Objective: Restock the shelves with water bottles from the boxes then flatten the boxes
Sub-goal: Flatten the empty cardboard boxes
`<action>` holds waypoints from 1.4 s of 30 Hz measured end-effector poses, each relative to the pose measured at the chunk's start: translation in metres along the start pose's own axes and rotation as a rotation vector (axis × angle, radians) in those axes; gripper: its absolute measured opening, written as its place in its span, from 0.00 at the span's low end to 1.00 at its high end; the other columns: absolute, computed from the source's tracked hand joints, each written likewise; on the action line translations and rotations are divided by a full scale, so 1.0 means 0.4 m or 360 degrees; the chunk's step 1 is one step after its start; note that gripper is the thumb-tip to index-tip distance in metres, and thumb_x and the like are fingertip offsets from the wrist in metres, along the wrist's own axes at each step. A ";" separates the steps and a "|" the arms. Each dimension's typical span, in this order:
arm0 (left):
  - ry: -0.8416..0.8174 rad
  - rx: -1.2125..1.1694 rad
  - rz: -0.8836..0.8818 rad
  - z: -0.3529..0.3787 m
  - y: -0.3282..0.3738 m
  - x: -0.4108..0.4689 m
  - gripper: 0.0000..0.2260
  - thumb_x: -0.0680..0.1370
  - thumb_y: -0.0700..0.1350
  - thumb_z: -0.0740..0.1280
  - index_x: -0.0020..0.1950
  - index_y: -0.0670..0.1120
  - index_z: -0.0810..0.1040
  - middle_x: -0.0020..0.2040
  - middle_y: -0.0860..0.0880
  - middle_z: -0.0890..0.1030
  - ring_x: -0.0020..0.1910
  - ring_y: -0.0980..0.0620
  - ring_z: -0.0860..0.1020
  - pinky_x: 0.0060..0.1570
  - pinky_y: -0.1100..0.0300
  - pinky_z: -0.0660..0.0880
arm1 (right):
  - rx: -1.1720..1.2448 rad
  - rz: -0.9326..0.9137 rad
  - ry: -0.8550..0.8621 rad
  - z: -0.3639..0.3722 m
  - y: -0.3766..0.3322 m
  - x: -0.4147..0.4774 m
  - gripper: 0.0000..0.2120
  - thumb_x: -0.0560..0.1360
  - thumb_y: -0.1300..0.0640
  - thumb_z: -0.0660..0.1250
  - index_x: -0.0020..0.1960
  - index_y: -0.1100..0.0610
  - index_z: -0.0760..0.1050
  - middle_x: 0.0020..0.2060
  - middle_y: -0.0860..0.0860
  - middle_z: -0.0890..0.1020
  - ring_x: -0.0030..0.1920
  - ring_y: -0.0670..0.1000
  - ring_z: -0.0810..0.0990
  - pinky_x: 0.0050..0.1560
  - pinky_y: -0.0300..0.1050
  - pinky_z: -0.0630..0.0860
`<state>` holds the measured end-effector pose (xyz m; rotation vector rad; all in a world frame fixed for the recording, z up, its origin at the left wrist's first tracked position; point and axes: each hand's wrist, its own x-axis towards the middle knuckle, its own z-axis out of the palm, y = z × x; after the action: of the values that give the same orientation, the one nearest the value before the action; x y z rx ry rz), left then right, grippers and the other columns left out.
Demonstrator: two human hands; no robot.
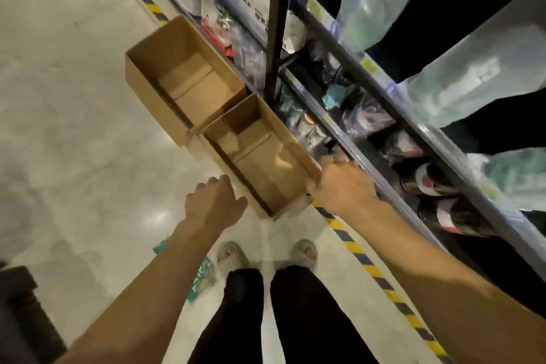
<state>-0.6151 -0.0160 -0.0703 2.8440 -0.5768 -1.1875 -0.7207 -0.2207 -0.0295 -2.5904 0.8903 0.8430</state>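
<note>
My right hand (339, 183) grasps the corner rim of the near box (266, 174): rectangular brown cardboard, open-topped, standing on the glossy floor (74, 127). My left hand (214, 201) hangs released beside it. Clear plastic water bottles (461, 86) lie on the shelf.

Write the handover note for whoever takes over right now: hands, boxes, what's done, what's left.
Right hand: grips the near box by its rim at the shelf-side corner.
Left hand: open, fingers relaxed, beside that box's near end; contact unclear.
Boxes: near box and far box stand open, end to end on the floor along the shelf; no bottles show inside either.
Done: water bottles lie on the upper shelf; both boxes look emptied.
Left: flatten both boxes, probably the near one first.
</note>
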 end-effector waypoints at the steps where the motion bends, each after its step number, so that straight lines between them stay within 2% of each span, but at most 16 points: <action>1: -0.0057 -0.0001 -0.0024 0.065 -0.010 0.039 0.24 0.81 0.62 0.61 0.70 0.47 0.70 0.61 0.47 0.77 0.59 0.43 0.77 0.53 0.51 0.76 | -0.0011 0.0017 -0.0043 0.061 0.014 0.037 0.28 0.81 0.40 0.60 0.73 0.58 0.68 0.67 0.58 0.73 0.68 0.63 0.73 0.62 0.58 0.76; 4: -0.0181 -0.0038 -0.0095 0.257 -0.016 0.151 0.25 0.81 0.61 0.62 0.71 0.47 0.70 0.63 0.47 0.77 0.61 0.43 0.76 0.55 0.49 0.74 | -0.0108 0.0006 -0.0147 0.237 0.067 0.146 0.25 0.82 0.41 0.59 0.71 0.58 0.71 0.63 0.58 0.77 0.65 0.62 0.76 0.62 0.55 0.75; 8: -0.0270 -0.0253 -0.0259 0.512 0.005 0.297 0.25 0.81 0.59 0.63 0.73 0.48 0.70 0.65 0.47 0.77 0.63 0.43 0.76 0.55 0.51 0.73 | -0.0203 -0.0067 -0.0227 0.449 0.147 0.305 0.26 0.81 0.41 0.62 0.71 0.57 0.69 0.66 0.60 0.76 0.67 0.63 0.75 0.64 0.54 0.72; 12: -0.0444 -0.0886 -0.0625 0.761 0.022 0.441 0.33 0.79 0.62 0.67 0.78 0.47 0.64 0.73 0.46 0.74 0.68 0.43 0.76 0.65 0.51 0.74 | -0.0084 -0.0086 -0.0229 0.636 0.221 0.473 0.28 0.80 0.40 0.65 0.71 0.59 0.70 0.65 0.61 0.76 0.66 0.63 0.75 0.63 0.53 0.71; 15: -0.0364 -0.1422 -0.0928 0.905 0.042 0.536 0.43 0.75 0.64 0.73 0.81 0.47 0.58 0.76 0.46 0.71 0.69 0.42 0.75 0.63 0.53 0.72 | 0.0276 0.0060 -0.0129 0.737 0.262 0.620 0.36 0.79 0.42 0.68 0.79 0.57 0.59 0.72 0.60 0.71 0.70 0.63 0.71 0.65 0.55 0.70; 17: -0.0265 -0.1821 -0.1046 0.979 0.057 0.586 0.45 0.73 0.63 0.75 0.82 0.51 0.55 0.77 0.48 0.69 0.66 0.44 0.75 0.61 0.51 0.76 | 0.0424 0.0167 -0.0040 0.787 0.286 0.718 0.39 0.79 0.45 0.68 0.81 0.57 0.53 0.74 0.61 0.67 0.72 0.65 0.70 0.66 0.58 0.71; 20: -0.0187 -0.2349 -0.1110 1.046 0.072 0.655 0.33 0.75 0.58 0.76 0.75 0.58 0.64 0.69 0.52 0.76 0.56 0.54 0.78 0.50 0.48 0.83 | 0.0672 0.0223 0.0047 0.842 0.312 0.845 0.34 0.78 0.47 0.70 0.78 0.56 0.60 0.70 0.61 0.71 0.67 0.64 0.74 0.66 0.61 0.74; 23: -0.0122 -0.2669 -0.1130 1.074 0.081 0.713 0.12 0.79 0.51 0.73 0.57 0.61 0.72 0.60 0.53 0.80 0.56 0.50 0.82 0.46 0.46 0.85 | 0.0822 0.0229 0.0120 0.881 0.338 0.919 0.24 0.78 0.47 0.70 0.69 0.58 0.71 0.59 0.57 0.79 0.54 0.58 0.80 0.51 0.50 0.78; 25: -0.0068 -0.2829 -0.1171 1.084 0.080 0.737 0.10 0.81 0.48 0.70 0.57 0.61 0.73 0.59 0.52 0.82 0.56 0.47 0.83 0.48 0.43 0.85 | 0.0903 0.0219 0.0149 0.909 0.355 0.936 0.16 0.79 0.47 0.70 0.60 0.57 0.74 0.50 0.53 0.80 0.45 0.51 0.80 0.39 0.42 0.72; 27: 0.0033 -0.2980 -0.1233 1.094 0.076 0.742 0.10 0.83 0.46 0.67 0.60 0.61 0.75 0.58 0.52 0.84 0.55 0.45 0.85 0.51 0.42 0.84 | 0.0903 0.0210 0.0169 0.934 0.363 0.939 0.12 0.79 0.49 0.70 0.54 0.56 0.74 0.42 0.48 0.78 0.42 0.49 0.78 0.37 0.42 0.68; 31: 0.0268 -0.3020 -0.1426 1.107 0.051 0.725 0.07 0.85 0.47 0.63 0.52 0.58 0.78 0.57 0.52 0.84 0.57 0.47 0.83 0.60 0.43 0.81 | 0.0891 0.0269 0.0192 0.979 0.357 0.913 0.10 0.79 0.54 0.71 0.45 0.52 0.70 0.37 0.44 0.73 0.37 0.43 0.72 0.35 0.43 0.64; 34: 0.0402 -0.2967 -0.1496 1.106 0.021 0.710 0.08 0.85 0.46 0.65 0.48 0.57 0.78 0.54 0.52 0.84 0.56 0.47 0.83 0.57 0.45 0.82 | 0.0930 0.0278 0.0177 0.985 0.343 0.881 0.09 0.78 0.55 0.71 0.49 0.55 0.72 0.38 0.44 0.74 0.37 0.43 0.73 0.34 0.40 0.65; 37: 0.0487 -0.2909 -0.1510 1.102 -0.028 0.673 0.08 0.84 0.46 0.66 0.47 0.58 0.78 0.57 0.50 0.82 0.58 0.44 0.82 0.55 0.44 0.83 | 0.1083 0.0329 0.0032 0.982 0.322 0.838 0.10 0.77 0.56 0.73 0.54 0.58 0.75 0.43 0.48 0.80 0.45 0.53 0.81 0.45 0.50 0.80; 39: 0.0526 -0.2885 -0.1499 1.090 -0.065 0.630 0.07 0.83 0.45 0.67 0.47 0.56 0.79 0.59 0.46 0.82 0.59 0.42 0.82 0.57 0.42 0.82 | 0.1179 0.0390 -0.0087 0.977 0.305 0.797 0.08 0.77 0.54 0.74 0.52 0.53 0.76 0.47 0.50 0.83 0.51 0.56 0.83 0.55 0.60 0.82; 41: 0.0556 -0.2842 -0.1497 1.073 -0.100 0.572 0.07 0.83 0.46 0.67 0.47 0.54 0.80 0.52 0.49 0.86 0.55 0.42 0.84 0.57 0.44 0.82 | 0.1207 0.0406 -0.0162 0.957 0.281 0.743 0.06 0.77 0.49 0.74 0.48 0.48 0.77 0.47 0.48 0.83 0.52 0.56 0.83 0.57 0.60 0.81; 42: 0.0567 -0.2818 -0.1491 1.062 -0.117 0.535 0.07 0.84 0.46 0.67 0.46 0.54 0.80 0.46 0.52 0.87 0.53 0.44 0.85 0.55 0.46 0.82 | 0.1161 0.0370 -0.0163 0.942 0.264 0.711 0.07 0.76 0.48 0.74 0.50 0.49 0.78 0.48 0.49 0.84 0.53 0.56 0.83 0.57 0.59 0.81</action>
<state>-0.7537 0.0125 -0.5270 1.4258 1.2756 -0.4760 -0.7697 -0.2761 -0.5077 -1.8257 1.2069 0.5515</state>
